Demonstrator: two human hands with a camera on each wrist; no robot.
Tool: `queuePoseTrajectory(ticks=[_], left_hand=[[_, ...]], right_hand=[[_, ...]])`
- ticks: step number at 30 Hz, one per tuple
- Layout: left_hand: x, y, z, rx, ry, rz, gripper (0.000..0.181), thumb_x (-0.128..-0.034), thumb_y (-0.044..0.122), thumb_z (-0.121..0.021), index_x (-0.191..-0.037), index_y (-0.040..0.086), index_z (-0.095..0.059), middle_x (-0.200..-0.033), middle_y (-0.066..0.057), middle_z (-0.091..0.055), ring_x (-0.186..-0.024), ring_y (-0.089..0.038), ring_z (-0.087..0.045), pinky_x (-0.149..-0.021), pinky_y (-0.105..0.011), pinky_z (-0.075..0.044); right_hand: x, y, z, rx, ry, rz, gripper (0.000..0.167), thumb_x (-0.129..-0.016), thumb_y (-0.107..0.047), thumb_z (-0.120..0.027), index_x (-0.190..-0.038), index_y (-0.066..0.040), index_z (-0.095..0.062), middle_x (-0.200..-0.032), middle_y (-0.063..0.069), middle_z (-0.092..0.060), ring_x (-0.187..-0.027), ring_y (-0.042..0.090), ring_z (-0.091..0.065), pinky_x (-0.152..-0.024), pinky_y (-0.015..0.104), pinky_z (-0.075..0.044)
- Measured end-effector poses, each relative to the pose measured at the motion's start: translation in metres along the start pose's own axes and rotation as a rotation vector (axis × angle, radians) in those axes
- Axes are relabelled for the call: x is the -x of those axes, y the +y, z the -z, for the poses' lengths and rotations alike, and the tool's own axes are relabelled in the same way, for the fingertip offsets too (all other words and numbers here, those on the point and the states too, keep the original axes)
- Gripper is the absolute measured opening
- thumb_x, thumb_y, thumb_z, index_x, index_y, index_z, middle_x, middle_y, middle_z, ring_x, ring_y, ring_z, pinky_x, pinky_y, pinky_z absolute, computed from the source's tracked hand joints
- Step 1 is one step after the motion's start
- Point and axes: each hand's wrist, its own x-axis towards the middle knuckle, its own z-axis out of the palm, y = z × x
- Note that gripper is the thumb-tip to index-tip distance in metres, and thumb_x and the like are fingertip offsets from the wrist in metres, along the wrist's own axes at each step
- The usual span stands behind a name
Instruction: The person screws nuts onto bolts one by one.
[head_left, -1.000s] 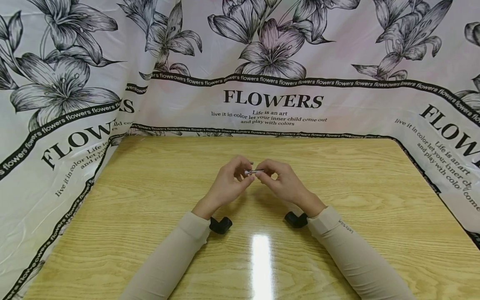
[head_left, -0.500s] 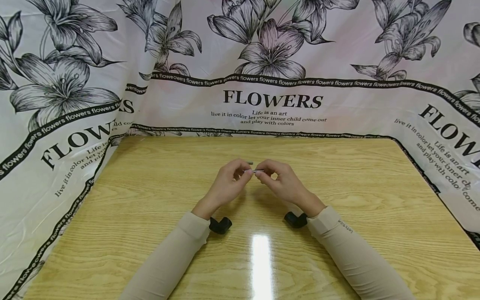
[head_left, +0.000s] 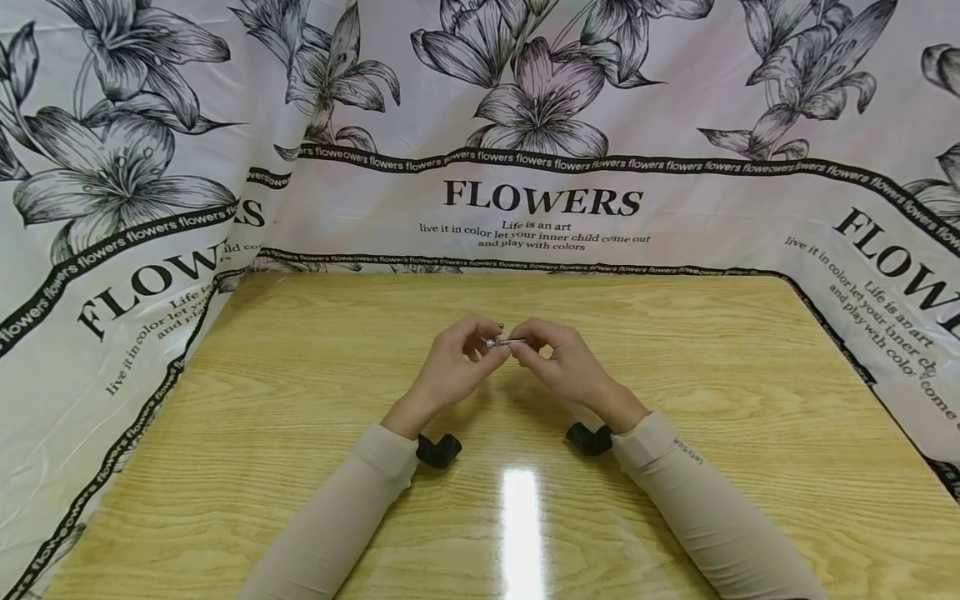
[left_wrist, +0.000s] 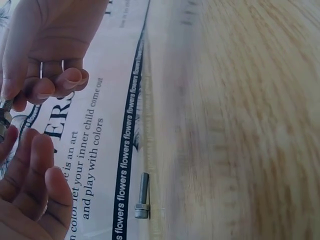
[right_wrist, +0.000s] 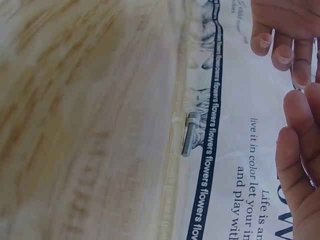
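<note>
Near the middle of the table, a small silver bolt (head_left: 505, 342) with a nut (left_wrist: 5, 118) on it spans the gap between both hands. My right hand (head_left: 561, 360) pinches the shank end between thumb and forefinger. On the other side my left hand (head_left: 456, 364) has its thumb and fingers curled about the head end, a fingertip touching it. Its exact contact is partly cut off in the left wrist view. Behind the left fingers a second bolt (left_wrist: 143, 195) lies on the table, a nut close to its head; the head view shows only a bit of it.
The wood-grain table (head_left: 675, 350) extends around both hands. A white cloth (head_left: 547, 217) printed with flowers and lettering borders its back and sides. Black wrist pieces (head_left: 438, 451) show beside both cuffs. Light glares off the front of the table.
The left thumb and fingers closed over the bolt's head end half a second ago, and have since parted to show it again. The right hand keeps its pinch in almost the same place.
</note>
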Motion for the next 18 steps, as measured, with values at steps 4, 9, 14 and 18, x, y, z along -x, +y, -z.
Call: queuePoseTrajectory(ticks=[4,9,14,18], left_hand=[[-0.0010,-0.0014,-0.0007,0.010,0.017,-0.063,0.023,-0.0883,0.011,-0.069,-0.108,0.008,-0.059,-0.098,-0.003,-0.063,-0.079,-0.019,-0.060,-0.067,-0.034,-0.050],[-0.0012,-0.0027,-0.0020,0.007,0.013,-0.078,0.014,-0.0899,0.009,-0.066,-0.102,0.011,-0.060,-0.101,-0.001,-0.062,-0.078,-0.018,-0.059,-0.067,-0.037,-0.050],[-0.0005,-0.0018,-0.0018,0.010,-0.001,-0.039,0.008,-0.0934,0.016,-0.063,-0.100,0.012,-0.061,-0.098,0.001,-0.063,-0.081,-0.019,-0.058,-0.069,-0.037,-0.049],[-0.0001,-0.0006,-0.0008,0.003,-0.016,-0.012,0.010,-0.0960,0.022,-0.059,-0.097,0.013,-0.063,-0.094,0.002,-0.061,-0.083,-0.021,-0.057,-0.071,-0.038,-0.047]], right_hand=[[-0.0002,-0.0013,0.0003,-0.004,0.003,-0.015,0.008,-0.094,-0.001,-0.058,-0.097,-0.003,-0.065,-0.086,0.009,-0.064,-0.075,0.015,-0.056,-0.063,0.035,-0.046],[-0.0001,-0.0009,0.0002,-0.013,0.004,-0.011,0.008,-0.094,-0.001,-0.058,-0.097,-0.002,-0.065,-0.085,0.012,-0.064,-0.073,0.016,-0.056,-0.061,0.033,-0.046],[-0.0003,0.0001,-0.0001,-0.022,0.006,0.007,0.009,-0.093,0.002,-0.057,-0.097,-0.002,-0.065,-0.082,0.008,-0.063,-0.070,0.017,-0.056,-0.059,0.032,-0.046],[-0.0004,0.0002,0.0001,-0.020,0.000,0.013,0.009,-0.093,0.002,-0.057,-0.097,-0.002,-0.065,-0.081,0.010,-0.062,-0.070,0.017,-0.056,-0.059,0.032,-0.046]])
